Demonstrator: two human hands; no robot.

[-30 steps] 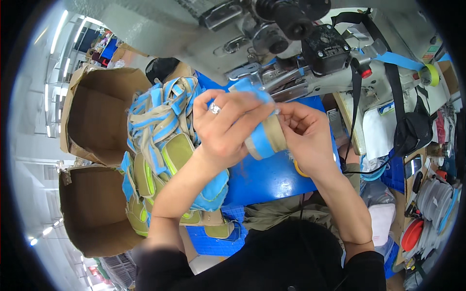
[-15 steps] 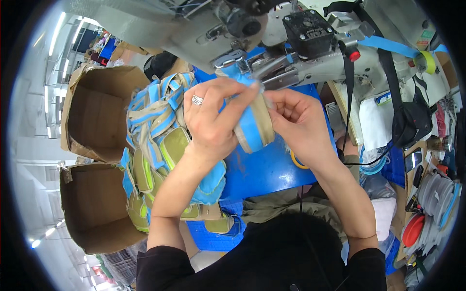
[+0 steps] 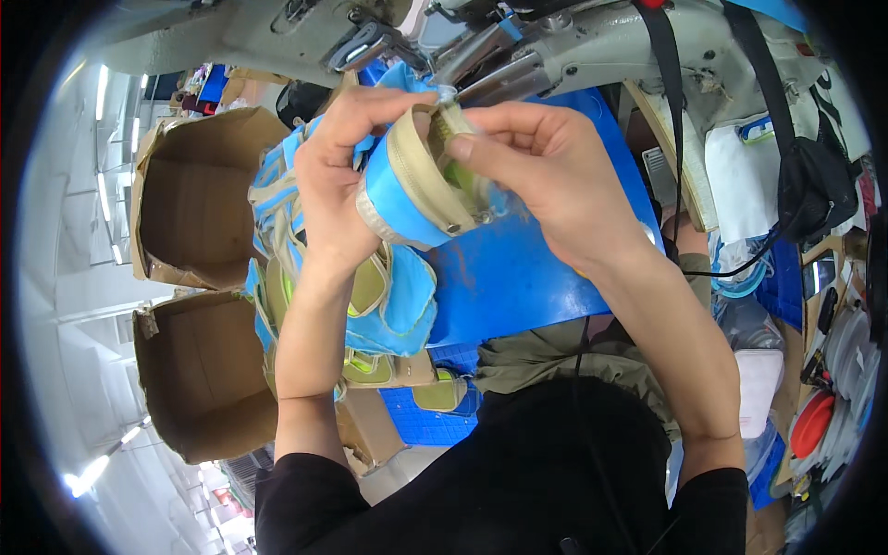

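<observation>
A blue tabletop (image 3: 518, 287) stands in a workroom. Over it, a curved blue-and-beige cloth band (image 3: 404, 196) is held by both hands: the left hand (image 3: 335, 166) wraps its left side, the right hand (image 3: 569, 180) pinches its far right edge. Beyond is a sewing machine (image 3: 601, 55); to the left, cloth pieces (image 3: 412, 298), then cardboard boxes (image 3: 203, 208).

cloth band (image 3: 396, 190) looking matt and woven, bench (image 3: 518, 277) gleaming smooth and glossy, cardboard boxes (image 3: 199, 370) showing dull walls, metal machine (image 3: 592, 57) shining in patches

Bright lights (image 3: 90, 475); blue tabletop (image 3: 523, 277)
</observation>
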